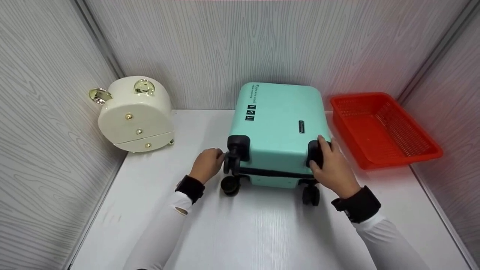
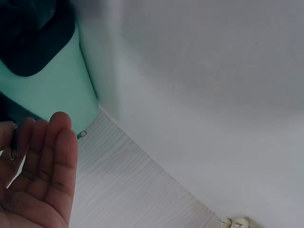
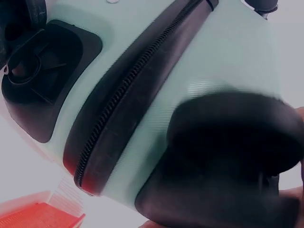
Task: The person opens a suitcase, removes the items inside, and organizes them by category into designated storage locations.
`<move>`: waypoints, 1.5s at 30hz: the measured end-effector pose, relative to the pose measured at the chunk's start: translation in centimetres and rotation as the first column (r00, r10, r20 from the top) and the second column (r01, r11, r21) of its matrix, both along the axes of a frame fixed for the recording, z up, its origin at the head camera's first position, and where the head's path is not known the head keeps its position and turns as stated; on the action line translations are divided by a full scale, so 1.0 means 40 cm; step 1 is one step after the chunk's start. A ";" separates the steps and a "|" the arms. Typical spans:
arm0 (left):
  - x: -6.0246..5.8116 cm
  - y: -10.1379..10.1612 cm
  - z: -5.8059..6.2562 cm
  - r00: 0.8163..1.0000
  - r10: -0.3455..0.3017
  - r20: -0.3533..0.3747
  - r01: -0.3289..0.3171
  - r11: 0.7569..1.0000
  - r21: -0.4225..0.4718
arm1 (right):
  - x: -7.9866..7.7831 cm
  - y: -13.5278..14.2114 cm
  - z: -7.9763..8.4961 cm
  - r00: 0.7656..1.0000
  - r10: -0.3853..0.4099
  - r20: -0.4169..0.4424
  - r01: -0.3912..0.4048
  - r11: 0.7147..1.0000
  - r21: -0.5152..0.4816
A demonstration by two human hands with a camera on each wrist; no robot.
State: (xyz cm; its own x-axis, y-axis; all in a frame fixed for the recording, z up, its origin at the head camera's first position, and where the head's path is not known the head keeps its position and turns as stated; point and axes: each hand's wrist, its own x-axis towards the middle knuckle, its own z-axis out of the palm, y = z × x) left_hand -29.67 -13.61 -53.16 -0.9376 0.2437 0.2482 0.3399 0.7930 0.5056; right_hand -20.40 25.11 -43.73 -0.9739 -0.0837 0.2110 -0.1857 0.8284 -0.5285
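Observation:
A mint-green suitcase [image 1: 281, 105] lies on its side, its wheeled end towards me. My left hand [image 1: 208, 165] is at its left edge, just beside the upper left wheel [image 1: 232, 161]. In the left wrist view the thumb and fingers pinch a small metal zipper pull [image 2: 14, 149]; a second zipper pull [image 2: 81, 135] hangs past the fingertips. At the opposite corner my right hand [image 1: 335, 170] grips the upper right wheel [image 3: 232, 137], with thumb and fingers on either side of the black corner guard [image 1: 315, 152]. A black zipper [image 3: 128, 85] runs round the suitcase's side.
A cream round case [image 1: 129, 112] with gold knobs and ear-shaped trims stands at the left wall. To the right of the suitcase is a red plastic basket [image 1: 369, 138]. Wood-grain panels [image 1: 210, 48] enclose the white table [image 1: 240, 232] at the back and sides.

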 end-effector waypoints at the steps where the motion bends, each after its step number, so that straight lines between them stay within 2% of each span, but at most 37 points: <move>1: 0.001 -0.001 0.010 1.000 -0.005 -0.002 0.005 1.000 0.003 | 0.001 0.002 0.001 1.000 -0.003 0.012 0.003 1.000 -0.010; 5: 0.011 -0.004 0.059 0.999 -0.028 -0.030 0.030 0.999 0.041 | 0.014 0.012 -0.001 0.998 -0.028 0.053 0.031 0.998 -0.053; 12: 0.034 0.017 0.166 0.995 -0.036 -0.091 0.053 0.981 0.187 | 0.036 0.022 -0.008 0.996 -0.084 -0.003 0.084 0.992 -0.094; 15: 0.055 0.043 0.204 0.992 -0.072 -0.102 0.091 0.977 0.194 | 0.037 0.023 -0.010 0.996 -0.088 0.010 0.088 0.984 -0.155; 17: 0.074 0.066 0.225 0.988 -0.113 -0.108 0.130 0.978 0.164 | 0.036 0.025 -0.011 0.997 -0.067 0.044 0.076 0.970 -0.230; 20: 0.101 0.102 0.243 0.974 -0.189 -0.124 0.199 0.978 0.068 | 0.036 0.026 -0.010 0.993 -0.049 0.104 0.081 0.938 -0.336; 24: 0.136 0.146 0.249 0.949 -0.271 -0.161 0.256 0.961 -0.109 | 0.033 0.023 -0.005 0.983 -0.067 0.171 0.140 0.876 -0.461; 26: 0.151 0.165 0.246 0.938 -0.295 -0.180 0.260 0.946 -0.194 | 0.034 0.020 0.000 0.978 -0.073 0.197 0.170 0.827 -0.536; 30: 0.171 0.197 0.238 0.927 -0.289 -0.240 0.200 0.920 -0.338 | 0.038 0.005 0.019 0.979 -0.063 0.195 0.183 0.698 -0.692; 33: 0.176 0.217 0.230 0.918 -0.249 -0.310 0.106 0.905 -0.413 | 0.039 -0.016 0.047 0.989 -0.073 0.131 0.147 0.633 -0.760; 35: 0.177 0.228 0.224 0.909 -0.220 -0.353 0.045 0.896 -0.441 | 0.040 -0.035 0.070 0.993 -0.081 0.081 0.113 0.616 -0.780; 36: 0.178 0.233 0.220 0.904 -0.207 -0.374 0.018 0.892 -0.452 | 0.041 -0.046 0.083 0.995 -0.080 0.059 0.096 0.616 -0.782; 39: 0.182 0.248 0.210 0.874 -0.173 -0.453 -0.073 0.877 -0.474 | 0.049 -0.085 0.125 0.998 -0.065 0.014 0.051 0.613 -0.788; 41: 0.183 0.254 0.203 0.844 -0.145 -0.517 -0.138 0.872 -0.470 | 0.054 -0.115 0.149 0.999 -0.032 -0.022 0.002 0.604 -0.797; 42: 0.182 0.255 0.200 0.825 -0.128 -0.551 -0.174 0.869 -0.463 | 0.057 -0.129 0.158 0.999 -0.012 -0.042 -0.026 0.606 -0.795; 45: 0.173 0.251 0.189 0.760 -0.064 -0.646 -0.268 0.876 -0.402 | 0.059 -0.170 0.174 0.990 0.064 -0.124 -0.138 0.585 -0.800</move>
State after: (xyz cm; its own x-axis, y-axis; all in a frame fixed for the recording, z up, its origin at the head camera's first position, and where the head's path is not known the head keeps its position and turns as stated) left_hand -22.76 -3.58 -45.58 -0.6314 0.3919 0.6692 0.3448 0.9148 -0.2105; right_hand -18.02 18.32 -36.76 -0.9484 0.0596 0.3116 -0.3093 0.0450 -0.9499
